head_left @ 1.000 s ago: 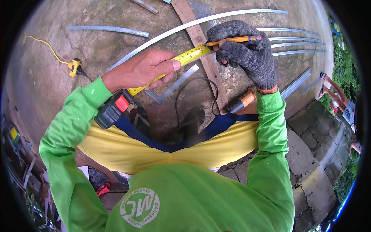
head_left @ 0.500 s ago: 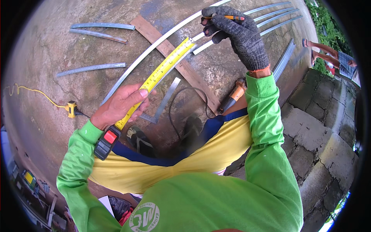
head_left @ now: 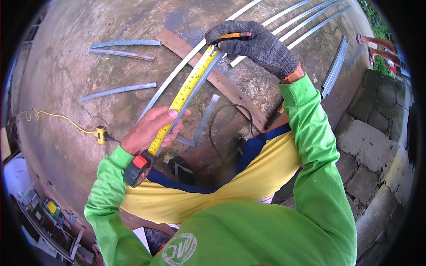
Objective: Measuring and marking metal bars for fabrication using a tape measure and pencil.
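My bare left hand [head_left: 150, 131] is closed around the yellow blade of a tape measure [head_left: 185, 94]. The tape's black case [head_left: 138, 169], with a red button, hangs just below that hand. Along the blade's right side lies a grey metal strip [head_left: 203, 78], held with it in the same grip. At the blade's far end is my right hand [head_left: 262, 49] in a dark grey knit glove. It is closed, with an orange pencil [head_left: 234, 35] across the fingers. The fingertips cover the tape's tip, so whether they pinch it is hidden.
On the concrete floor lie a wooden plank [head_left: 228, 91], several metal strips [head_left: 126, 43] and a bent metal piece [head_left: 207, 116]. A yellow socket [head_left: 101, 134] on a cord sits left. Concrete blocks [head_left: 375, 137] line the right, near a person's legs [head_left: 379, 46].
My right hand has come left and down onto the far end of the tape, with the pencil still in it. My left hand keeps its hold.
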